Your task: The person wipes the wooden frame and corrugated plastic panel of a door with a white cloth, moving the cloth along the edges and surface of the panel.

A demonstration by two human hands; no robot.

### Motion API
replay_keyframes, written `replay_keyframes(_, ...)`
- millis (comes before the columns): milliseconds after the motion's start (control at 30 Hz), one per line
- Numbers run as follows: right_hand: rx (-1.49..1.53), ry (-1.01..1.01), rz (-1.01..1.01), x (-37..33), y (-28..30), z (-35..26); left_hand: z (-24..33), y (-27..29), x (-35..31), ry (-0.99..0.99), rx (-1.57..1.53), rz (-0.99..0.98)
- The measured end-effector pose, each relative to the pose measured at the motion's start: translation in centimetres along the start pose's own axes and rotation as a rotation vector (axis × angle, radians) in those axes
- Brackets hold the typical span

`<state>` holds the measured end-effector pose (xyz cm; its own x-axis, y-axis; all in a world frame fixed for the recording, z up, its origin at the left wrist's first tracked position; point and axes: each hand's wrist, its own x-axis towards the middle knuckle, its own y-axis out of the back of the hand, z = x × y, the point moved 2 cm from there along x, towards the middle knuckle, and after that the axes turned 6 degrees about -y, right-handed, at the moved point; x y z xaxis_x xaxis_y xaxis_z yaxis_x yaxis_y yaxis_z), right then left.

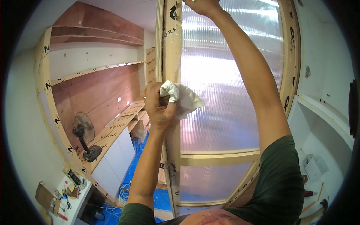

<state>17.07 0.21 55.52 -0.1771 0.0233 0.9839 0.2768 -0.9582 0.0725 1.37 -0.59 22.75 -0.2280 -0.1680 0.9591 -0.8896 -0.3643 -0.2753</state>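
Note:
My left hand is closed on a white cloth, which bunches above the thumb and hangs over to the right. The hand is at the left upright of a pale wooden frame with dark printed marks. Inside the frame is a ribbed translucent panel, bright with reflections; the cloth's loose end lies in front of its left edge. Raised high, my right hand is at the top of the picture near the left upright. The picture's edge cuts off its fingers, so their grip is hidden.
Left of the frame, a black fan stands on a long wooden counter under wall shelves. Blue sheeting with loose cables covers the floor. Scissors and small items lie on a white ledge at lower left. White shelving is at right.

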Motion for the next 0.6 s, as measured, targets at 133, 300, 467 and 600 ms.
replay_keyframes(133, -0.033, 0.045, -0.141, -3.2, 0.5, -0.6, -0.4, -0.1, -0.5, 0.136, -0.152, 0.021)
replay_keyframes(300, -0.097, 0.114, -0.270, -8.9, 0.6, -2.1, 0.0, -0.1, -0.2, 0.035, -0.031, -0.007)
replay_keyframes(467, -0.021, 0.252, -0.371, -13.4, -0.1, -1.9, 0.3, 0.2, -0.4, 0.013, -0.022, -0.033)
replay_keyframes(600, 0.008, 0.279, 0.055, -11.2, -0.2, 0.1, -0.3, -0.4, -0.8, 0.064, -0.025, -0.048)
